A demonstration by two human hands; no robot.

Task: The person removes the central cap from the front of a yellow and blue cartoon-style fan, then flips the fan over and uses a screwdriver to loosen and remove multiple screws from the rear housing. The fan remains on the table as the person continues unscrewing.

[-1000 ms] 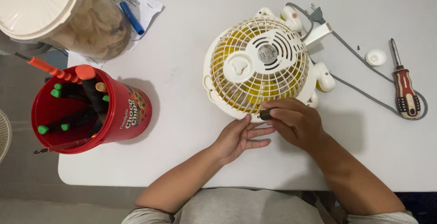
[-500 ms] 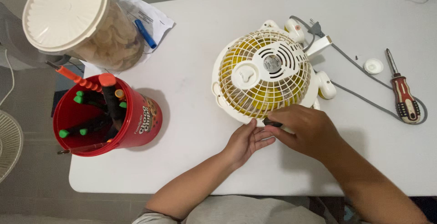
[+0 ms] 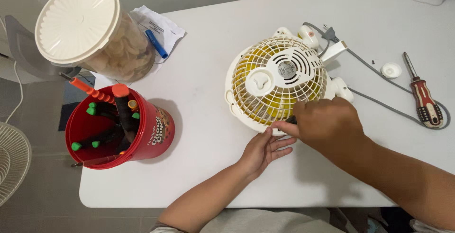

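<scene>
The fan [image 3: 277, 84] lies face down near the middle of the white table [image 3: 208, 48], its yellow blades showing through the cream grille. Your right hand [image 3: 327, 124] is closed around a small dark tool [image 3: 290, 119] – only its tip shows – and presses it at the near rim of the fan. Your left hand [image 3: 263, 148] lies open, palm up, with fingertips touching this rim from below. A screwdriver [image 3: 425, 101] lies well apart on the right, on the grey cord [image 3: 379, 101]. A red bucket [image 3: 118, 129] of tools stands at the left – behind it a lidded jar [image 3: 92, 31].
</scene>
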